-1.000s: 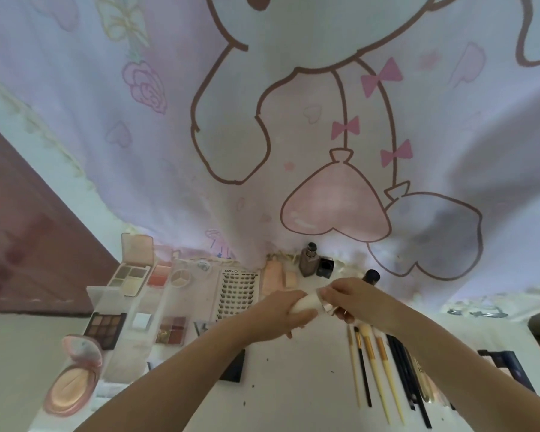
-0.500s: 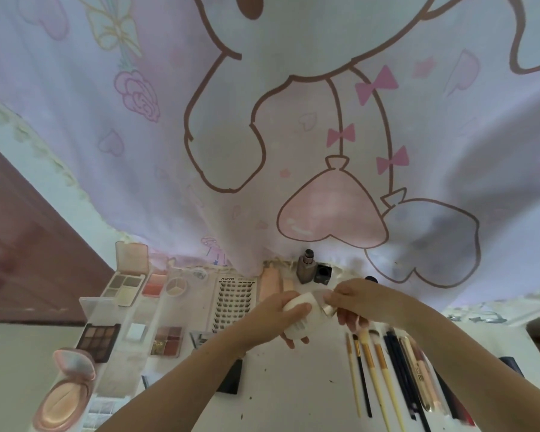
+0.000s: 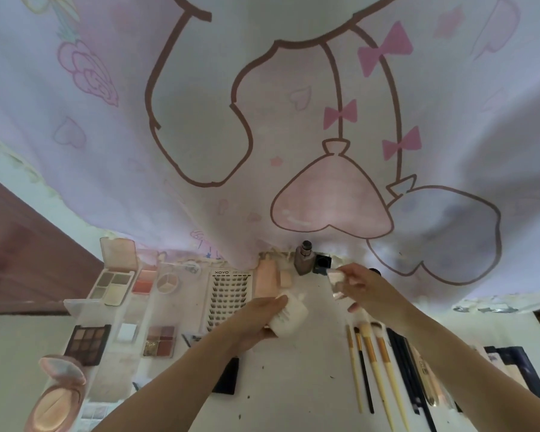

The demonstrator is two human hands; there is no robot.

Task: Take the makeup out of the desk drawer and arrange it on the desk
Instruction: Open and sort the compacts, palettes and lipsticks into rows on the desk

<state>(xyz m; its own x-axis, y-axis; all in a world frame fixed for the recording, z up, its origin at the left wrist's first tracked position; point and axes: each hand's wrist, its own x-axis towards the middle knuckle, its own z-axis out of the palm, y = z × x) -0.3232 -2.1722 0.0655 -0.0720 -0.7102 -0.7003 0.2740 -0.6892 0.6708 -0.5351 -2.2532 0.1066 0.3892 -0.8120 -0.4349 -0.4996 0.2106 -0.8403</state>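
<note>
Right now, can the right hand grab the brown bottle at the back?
Probably not yet. The right hand is right beside the brown bottle with nothing between, but its fingers are already holding a clear cap.

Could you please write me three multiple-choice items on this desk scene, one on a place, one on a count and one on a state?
1. Where does the lash tray lie?
A. right of the brushes
B. left of the left hand
C. on the curtain

2. How many yellow-handled brushes lie in the row on the desk?
A. one
B. three
C. seven

3. In what state is the white bottle?
A. capped, standing alone by the curtain
B. lying flat among the palettes
C. cap off, held

Answers:
1. B, since the tray sits on the desk just left of the left hand.
2. B, since three yellow handles show, beside a black one.
3. C, since the left hand's grip is round the bottle while the right hand holds the clear cap apart from it.
</note>
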